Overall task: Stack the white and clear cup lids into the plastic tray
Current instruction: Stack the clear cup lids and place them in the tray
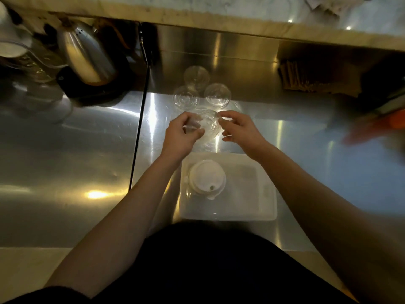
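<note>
A clear lid [208, 126] is pinched between both hands, left hand [182, 137] and right hand [238, 130], fingers curled on its rims, just beyond the plastic tray [266, 194]. White lids [207, 179] sit stacked in the tray's left half. Three more clear lids [217, 94] lie farther back on the bare steel desk [65, 150].

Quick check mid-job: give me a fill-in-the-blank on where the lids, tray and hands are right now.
1. The white lids sit stacked in the ____ half of the plastic tray.
2. Both hands hold one ____ lid beyond the tray.
3. ____ more clear lids lie on the steel counter past the hands.

Missing words: left; clear; Three
</note>
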A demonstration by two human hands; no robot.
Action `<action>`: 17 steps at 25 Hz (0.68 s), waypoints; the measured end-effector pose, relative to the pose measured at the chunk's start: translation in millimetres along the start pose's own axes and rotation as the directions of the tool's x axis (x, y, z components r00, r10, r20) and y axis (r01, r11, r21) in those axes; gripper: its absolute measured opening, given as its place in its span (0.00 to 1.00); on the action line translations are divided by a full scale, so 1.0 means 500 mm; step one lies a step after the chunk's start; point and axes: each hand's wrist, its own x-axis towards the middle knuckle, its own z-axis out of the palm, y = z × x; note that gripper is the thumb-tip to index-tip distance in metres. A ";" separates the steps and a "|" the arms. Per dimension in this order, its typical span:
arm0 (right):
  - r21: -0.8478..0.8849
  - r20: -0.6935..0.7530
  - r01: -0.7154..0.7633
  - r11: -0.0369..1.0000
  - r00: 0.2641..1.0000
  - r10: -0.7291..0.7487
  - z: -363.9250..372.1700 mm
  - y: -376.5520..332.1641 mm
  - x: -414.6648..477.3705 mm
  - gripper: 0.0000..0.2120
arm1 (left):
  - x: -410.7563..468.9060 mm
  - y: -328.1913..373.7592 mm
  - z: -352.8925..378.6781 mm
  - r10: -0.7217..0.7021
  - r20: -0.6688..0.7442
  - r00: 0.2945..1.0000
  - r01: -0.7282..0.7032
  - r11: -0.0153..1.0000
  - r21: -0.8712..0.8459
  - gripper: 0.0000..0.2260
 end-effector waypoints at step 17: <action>0.349 -0.209 -0.100 0.932 0.961 0.182 -0.115 0.063 -0.216 0.10 | -0.168 0.018 0.137 0.217 0.251 0.943 -0.267 0.946 0.185 0.18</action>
